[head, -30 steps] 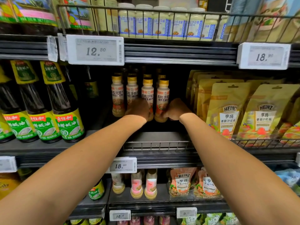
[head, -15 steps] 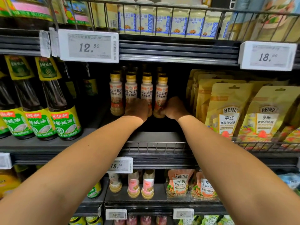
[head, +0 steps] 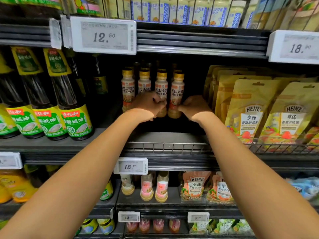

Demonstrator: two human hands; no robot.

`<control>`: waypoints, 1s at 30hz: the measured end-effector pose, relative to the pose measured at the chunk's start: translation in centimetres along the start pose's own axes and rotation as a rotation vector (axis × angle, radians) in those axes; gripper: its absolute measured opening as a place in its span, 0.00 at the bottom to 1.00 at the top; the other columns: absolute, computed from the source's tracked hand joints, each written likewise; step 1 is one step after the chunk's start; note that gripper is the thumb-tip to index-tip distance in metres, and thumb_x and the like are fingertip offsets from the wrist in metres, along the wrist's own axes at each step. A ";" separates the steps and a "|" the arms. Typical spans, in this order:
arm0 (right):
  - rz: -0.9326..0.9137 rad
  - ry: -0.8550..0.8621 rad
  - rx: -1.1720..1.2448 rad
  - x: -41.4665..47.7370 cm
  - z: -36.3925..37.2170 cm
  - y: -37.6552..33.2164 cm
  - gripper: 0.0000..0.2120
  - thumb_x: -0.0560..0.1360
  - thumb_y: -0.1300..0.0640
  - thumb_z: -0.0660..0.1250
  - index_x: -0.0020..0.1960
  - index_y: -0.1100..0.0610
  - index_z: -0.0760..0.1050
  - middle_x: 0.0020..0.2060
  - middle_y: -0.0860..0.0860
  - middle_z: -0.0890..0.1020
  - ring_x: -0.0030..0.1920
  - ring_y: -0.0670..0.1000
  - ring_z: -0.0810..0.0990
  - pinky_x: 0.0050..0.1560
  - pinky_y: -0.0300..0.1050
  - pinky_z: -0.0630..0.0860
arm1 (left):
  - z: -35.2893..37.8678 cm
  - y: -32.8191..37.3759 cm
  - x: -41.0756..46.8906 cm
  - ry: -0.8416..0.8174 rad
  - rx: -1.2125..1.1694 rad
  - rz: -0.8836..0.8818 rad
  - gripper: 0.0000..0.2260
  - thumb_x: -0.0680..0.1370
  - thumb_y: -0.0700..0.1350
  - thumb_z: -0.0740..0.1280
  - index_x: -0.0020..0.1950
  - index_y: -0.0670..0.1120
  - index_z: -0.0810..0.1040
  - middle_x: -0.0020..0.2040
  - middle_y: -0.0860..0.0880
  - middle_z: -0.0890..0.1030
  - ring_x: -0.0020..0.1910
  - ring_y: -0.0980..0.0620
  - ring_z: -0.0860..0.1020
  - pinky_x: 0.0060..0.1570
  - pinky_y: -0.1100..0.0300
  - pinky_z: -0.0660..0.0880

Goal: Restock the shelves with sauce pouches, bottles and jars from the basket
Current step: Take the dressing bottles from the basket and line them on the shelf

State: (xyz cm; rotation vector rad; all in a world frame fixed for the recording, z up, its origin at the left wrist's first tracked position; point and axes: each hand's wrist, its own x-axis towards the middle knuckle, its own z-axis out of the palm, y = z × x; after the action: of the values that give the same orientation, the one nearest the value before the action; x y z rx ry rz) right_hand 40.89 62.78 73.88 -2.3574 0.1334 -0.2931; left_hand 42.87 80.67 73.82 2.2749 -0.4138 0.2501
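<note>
Both hands are up at a row of four small dressing bottles, set back on the middle shelf.

The bottles are clear plastic and waisted. They have gold-yellow caps, white labels with dark Chinese print and an orange-red band, and pale tan liquid showing at the base.

Left hand: fingers curled, tips on the left side of the third bottle at lower label height. The hand looks wrapped on it, not flat. It covers the lower half of the second bottle, so I cannot tell if it also touches that one. The first bottle stands just left of the hand, untouched.

Right hand: thumb and fingertips are pinched on the lower right side of the fourth bottle, knuckles bent, with no gap. The third and fourth bottles stand upright side by side between the two hands, nearly touching. More gold caps stand in rows behind them.

Just right of the right hand are yellow Heinz pouches, standing upright. Well left of the left hand are dark sauce bottles with green labels. Below both wrists is the wire rail, and under it an 18.90 price tag. Above the left hand is a 12.50 price tag.
</note>
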 end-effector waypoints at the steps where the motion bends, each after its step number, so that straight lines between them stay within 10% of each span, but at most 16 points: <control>1: -0.010 0.008 0.049 -0.5 0.0 -0.2 0.10 0.76 0.49 0.72 0.41 0.53 0.76 0.41 0.55 0.82 0.39 0.54 0.80 0.38 0.45 0.74 | -0.3 0.1 -0.6 -0.008 -0.082 -0.007 0.06 0.79 0.53 0.69 0.48 0.52 0.76 0.40 0.53 0.81 0.32 0.54 0.82 0.31 0.58 0.81; 5: -0.016 0.069 0.337 -3.8 0.3 -0.8 0.09 0.76 0.54 0.73 0.40 0.48 0.75 0.45 0.57 0.84 0.51 0.63 0.83 0.55 0.62 0.80 | -0.9 0.3 -2.3 -0.113 -0.297 -0.022 0.06 0.79 0.45 0.69 0.46 0.53 0.75 0.39 0.49 0.81 0.29 0.54 0.80 0.27 0.61 0.76; 12: -0.126 0.313 0.493 -11.1 0.4 -1.4 0.03 0.75 0.57 0.73 0.45 0.50 0.80 0.33 0.47 0.85 0.37 0.47 0.84 0.37 0.40 0.82 | -1.1 1.6 -6.3 -0.213 -0.432 0.155 0.03 0.79 0.47 0.69 0.52 0.51 0.78 0.39 0.49 0.85 0.35 0.55 0.83 0.35 0.62 0.81; 30: 0.253 0.845 0.467 -33.7 -5.1 8.7 0.05 0.73 0.59 0.75 0.44 0.49 0.81 0.33 0.48 0.83 0.36 0.45 0.82 0.41 0.46 0.79 | 13.0 12.4 -18.2 -0.867 -0.838 0.296 0.05 0.79 0.37 0.68 0.51 0.47 0.79 0.36 0.49 0.83 0.33 0.53 0.80 0.37 0.60 0.78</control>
State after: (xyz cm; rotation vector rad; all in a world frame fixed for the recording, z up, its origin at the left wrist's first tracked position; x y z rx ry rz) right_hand 6.85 59.18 65.61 -1.6066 0.6757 -1.0515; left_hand 21.99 67.05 67.99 1.3756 -1.0626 -0.6816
